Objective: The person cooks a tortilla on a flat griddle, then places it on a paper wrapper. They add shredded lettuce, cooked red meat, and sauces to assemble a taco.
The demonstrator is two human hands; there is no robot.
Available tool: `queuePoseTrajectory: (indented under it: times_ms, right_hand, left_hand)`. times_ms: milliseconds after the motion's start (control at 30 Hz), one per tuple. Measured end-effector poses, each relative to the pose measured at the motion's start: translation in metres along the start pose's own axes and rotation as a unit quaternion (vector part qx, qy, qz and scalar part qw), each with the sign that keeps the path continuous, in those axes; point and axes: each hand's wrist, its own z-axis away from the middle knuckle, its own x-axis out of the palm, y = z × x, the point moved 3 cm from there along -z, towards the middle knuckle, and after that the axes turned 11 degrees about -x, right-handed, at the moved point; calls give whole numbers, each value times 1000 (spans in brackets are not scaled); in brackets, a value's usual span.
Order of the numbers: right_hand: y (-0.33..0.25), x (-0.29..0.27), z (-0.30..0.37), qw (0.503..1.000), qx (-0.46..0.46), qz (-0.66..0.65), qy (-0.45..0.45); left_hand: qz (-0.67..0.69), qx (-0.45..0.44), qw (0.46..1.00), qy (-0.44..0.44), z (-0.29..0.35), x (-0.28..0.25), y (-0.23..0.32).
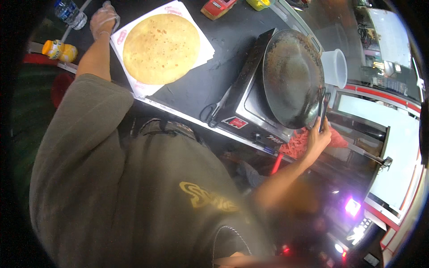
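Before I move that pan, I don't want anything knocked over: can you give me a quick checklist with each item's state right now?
1. Right hand on the pan handle: ok, fingers wrap it.
2. Pan seated on the cooker: ok, though it overhangs the right side.
3. Pan empty: ok, only a dark surface shows.
4. White cup clear of the pan: not ok, right beside the rim.
5. Flatbread lying on paper: ok.
6. Gloved left hand free: cannot tell.

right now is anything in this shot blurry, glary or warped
Head view: fisheye bends the counter edge and darkens the corners; the right forearm is smeared out of focus; bright lights at lower right flare pink-white; the flatbread and dark pan stay sharp.
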Motion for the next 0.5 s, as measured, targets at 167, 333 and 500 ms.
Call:
queuePoseTrajectory:
  times_ms: [167, 333, 500]
  right_hand:
    - [44, -5, 2, 969, -4, -208, 131]
    - [25, -17, 80, 785, 86, -541, 291]
    - [-41, 43, 194, 820, 198, -464, 270]
  left_hand:
    - [-43, 48, 994, -85, -24, 34, -9]
    - [-64, 57, 996, -36, -4, 2, 0]
    - [-69, 36, 996, -32, 12, -42, 24]
